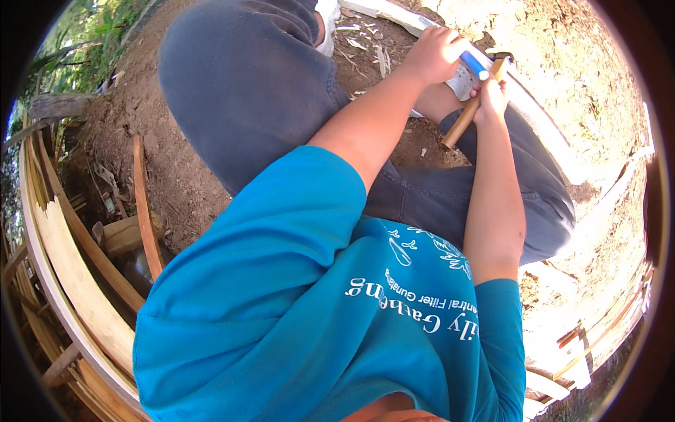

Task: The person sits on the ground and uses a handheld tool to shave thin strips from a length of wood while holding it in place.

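Observation:
My left hand (434,56) is closed around a chisel with a blue handle (475,66). The butt of that handle points down and right, and my fingers cover much of the tool. In my right hand (491,103) is a hammer with a wooden handle (460,126), gripped partway along. Its small dark head lies beyond the fingers, close to the chisel's butt; whether they touch I cannot tell. Under both tools a long pale length of wood (538,118) runs diagonally between my bent legs.
Pale wood shavings (382,62) lie scattered on the brown dirt ground (190,169). Long split boards (74,246) lean at the left, with a reddish stick (145,211) beside them. More wood pieces (548,385) lie at the lower right. My dark trouser legs (239,84) flank the work.

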Tool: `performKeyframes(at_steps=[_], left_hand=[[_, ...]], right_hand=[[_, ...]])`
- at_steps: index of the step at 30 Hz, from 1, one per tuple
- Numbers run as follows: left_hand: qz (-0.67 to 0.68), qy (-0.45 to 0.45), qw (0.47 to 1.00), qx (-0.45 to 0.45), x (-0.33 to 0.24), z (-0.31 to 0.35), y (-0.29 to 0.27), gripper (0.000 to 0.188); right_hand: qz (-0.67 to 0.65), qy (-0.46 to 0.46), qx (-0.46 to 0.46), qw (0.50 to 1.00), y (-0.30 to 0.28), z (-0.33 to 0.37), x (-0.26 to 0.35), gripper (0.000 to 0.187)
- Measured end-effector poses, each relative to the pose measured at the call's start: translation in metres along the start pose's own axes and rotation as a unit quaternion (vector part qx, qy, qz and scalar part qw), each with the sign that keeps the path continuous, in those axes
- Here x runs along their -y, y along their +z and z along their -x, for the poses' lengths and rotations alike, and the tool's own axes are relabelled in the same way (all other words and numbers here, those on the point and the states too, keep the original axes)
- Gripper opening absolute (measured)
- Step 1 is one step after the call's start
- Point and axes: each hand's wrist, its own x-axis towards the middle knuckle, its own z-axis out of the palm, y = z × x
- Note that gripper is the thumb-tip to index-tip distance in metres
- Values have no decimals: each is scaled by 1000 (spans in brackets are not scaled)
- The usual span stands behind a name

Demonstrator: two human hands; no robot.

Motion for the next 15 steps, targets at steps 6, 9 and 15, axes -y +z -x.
performKeyframes(at_steps=[6, 9, 15], left_hand=[[81, 33, 996, 9, -17, -11, 1, 44], [108, -90, 986, 92, -14, -7, -13, 45], [154, -112, 972, 135, -39, -31, -27, 41]], right_hand=[[-44, -29, 15, 999, 13, 10, 7, 26], [-40, -52, 34, 997, 1, -6, 0, 29], [-98, -16, 55, 994, 16, 1, 2, 17]])
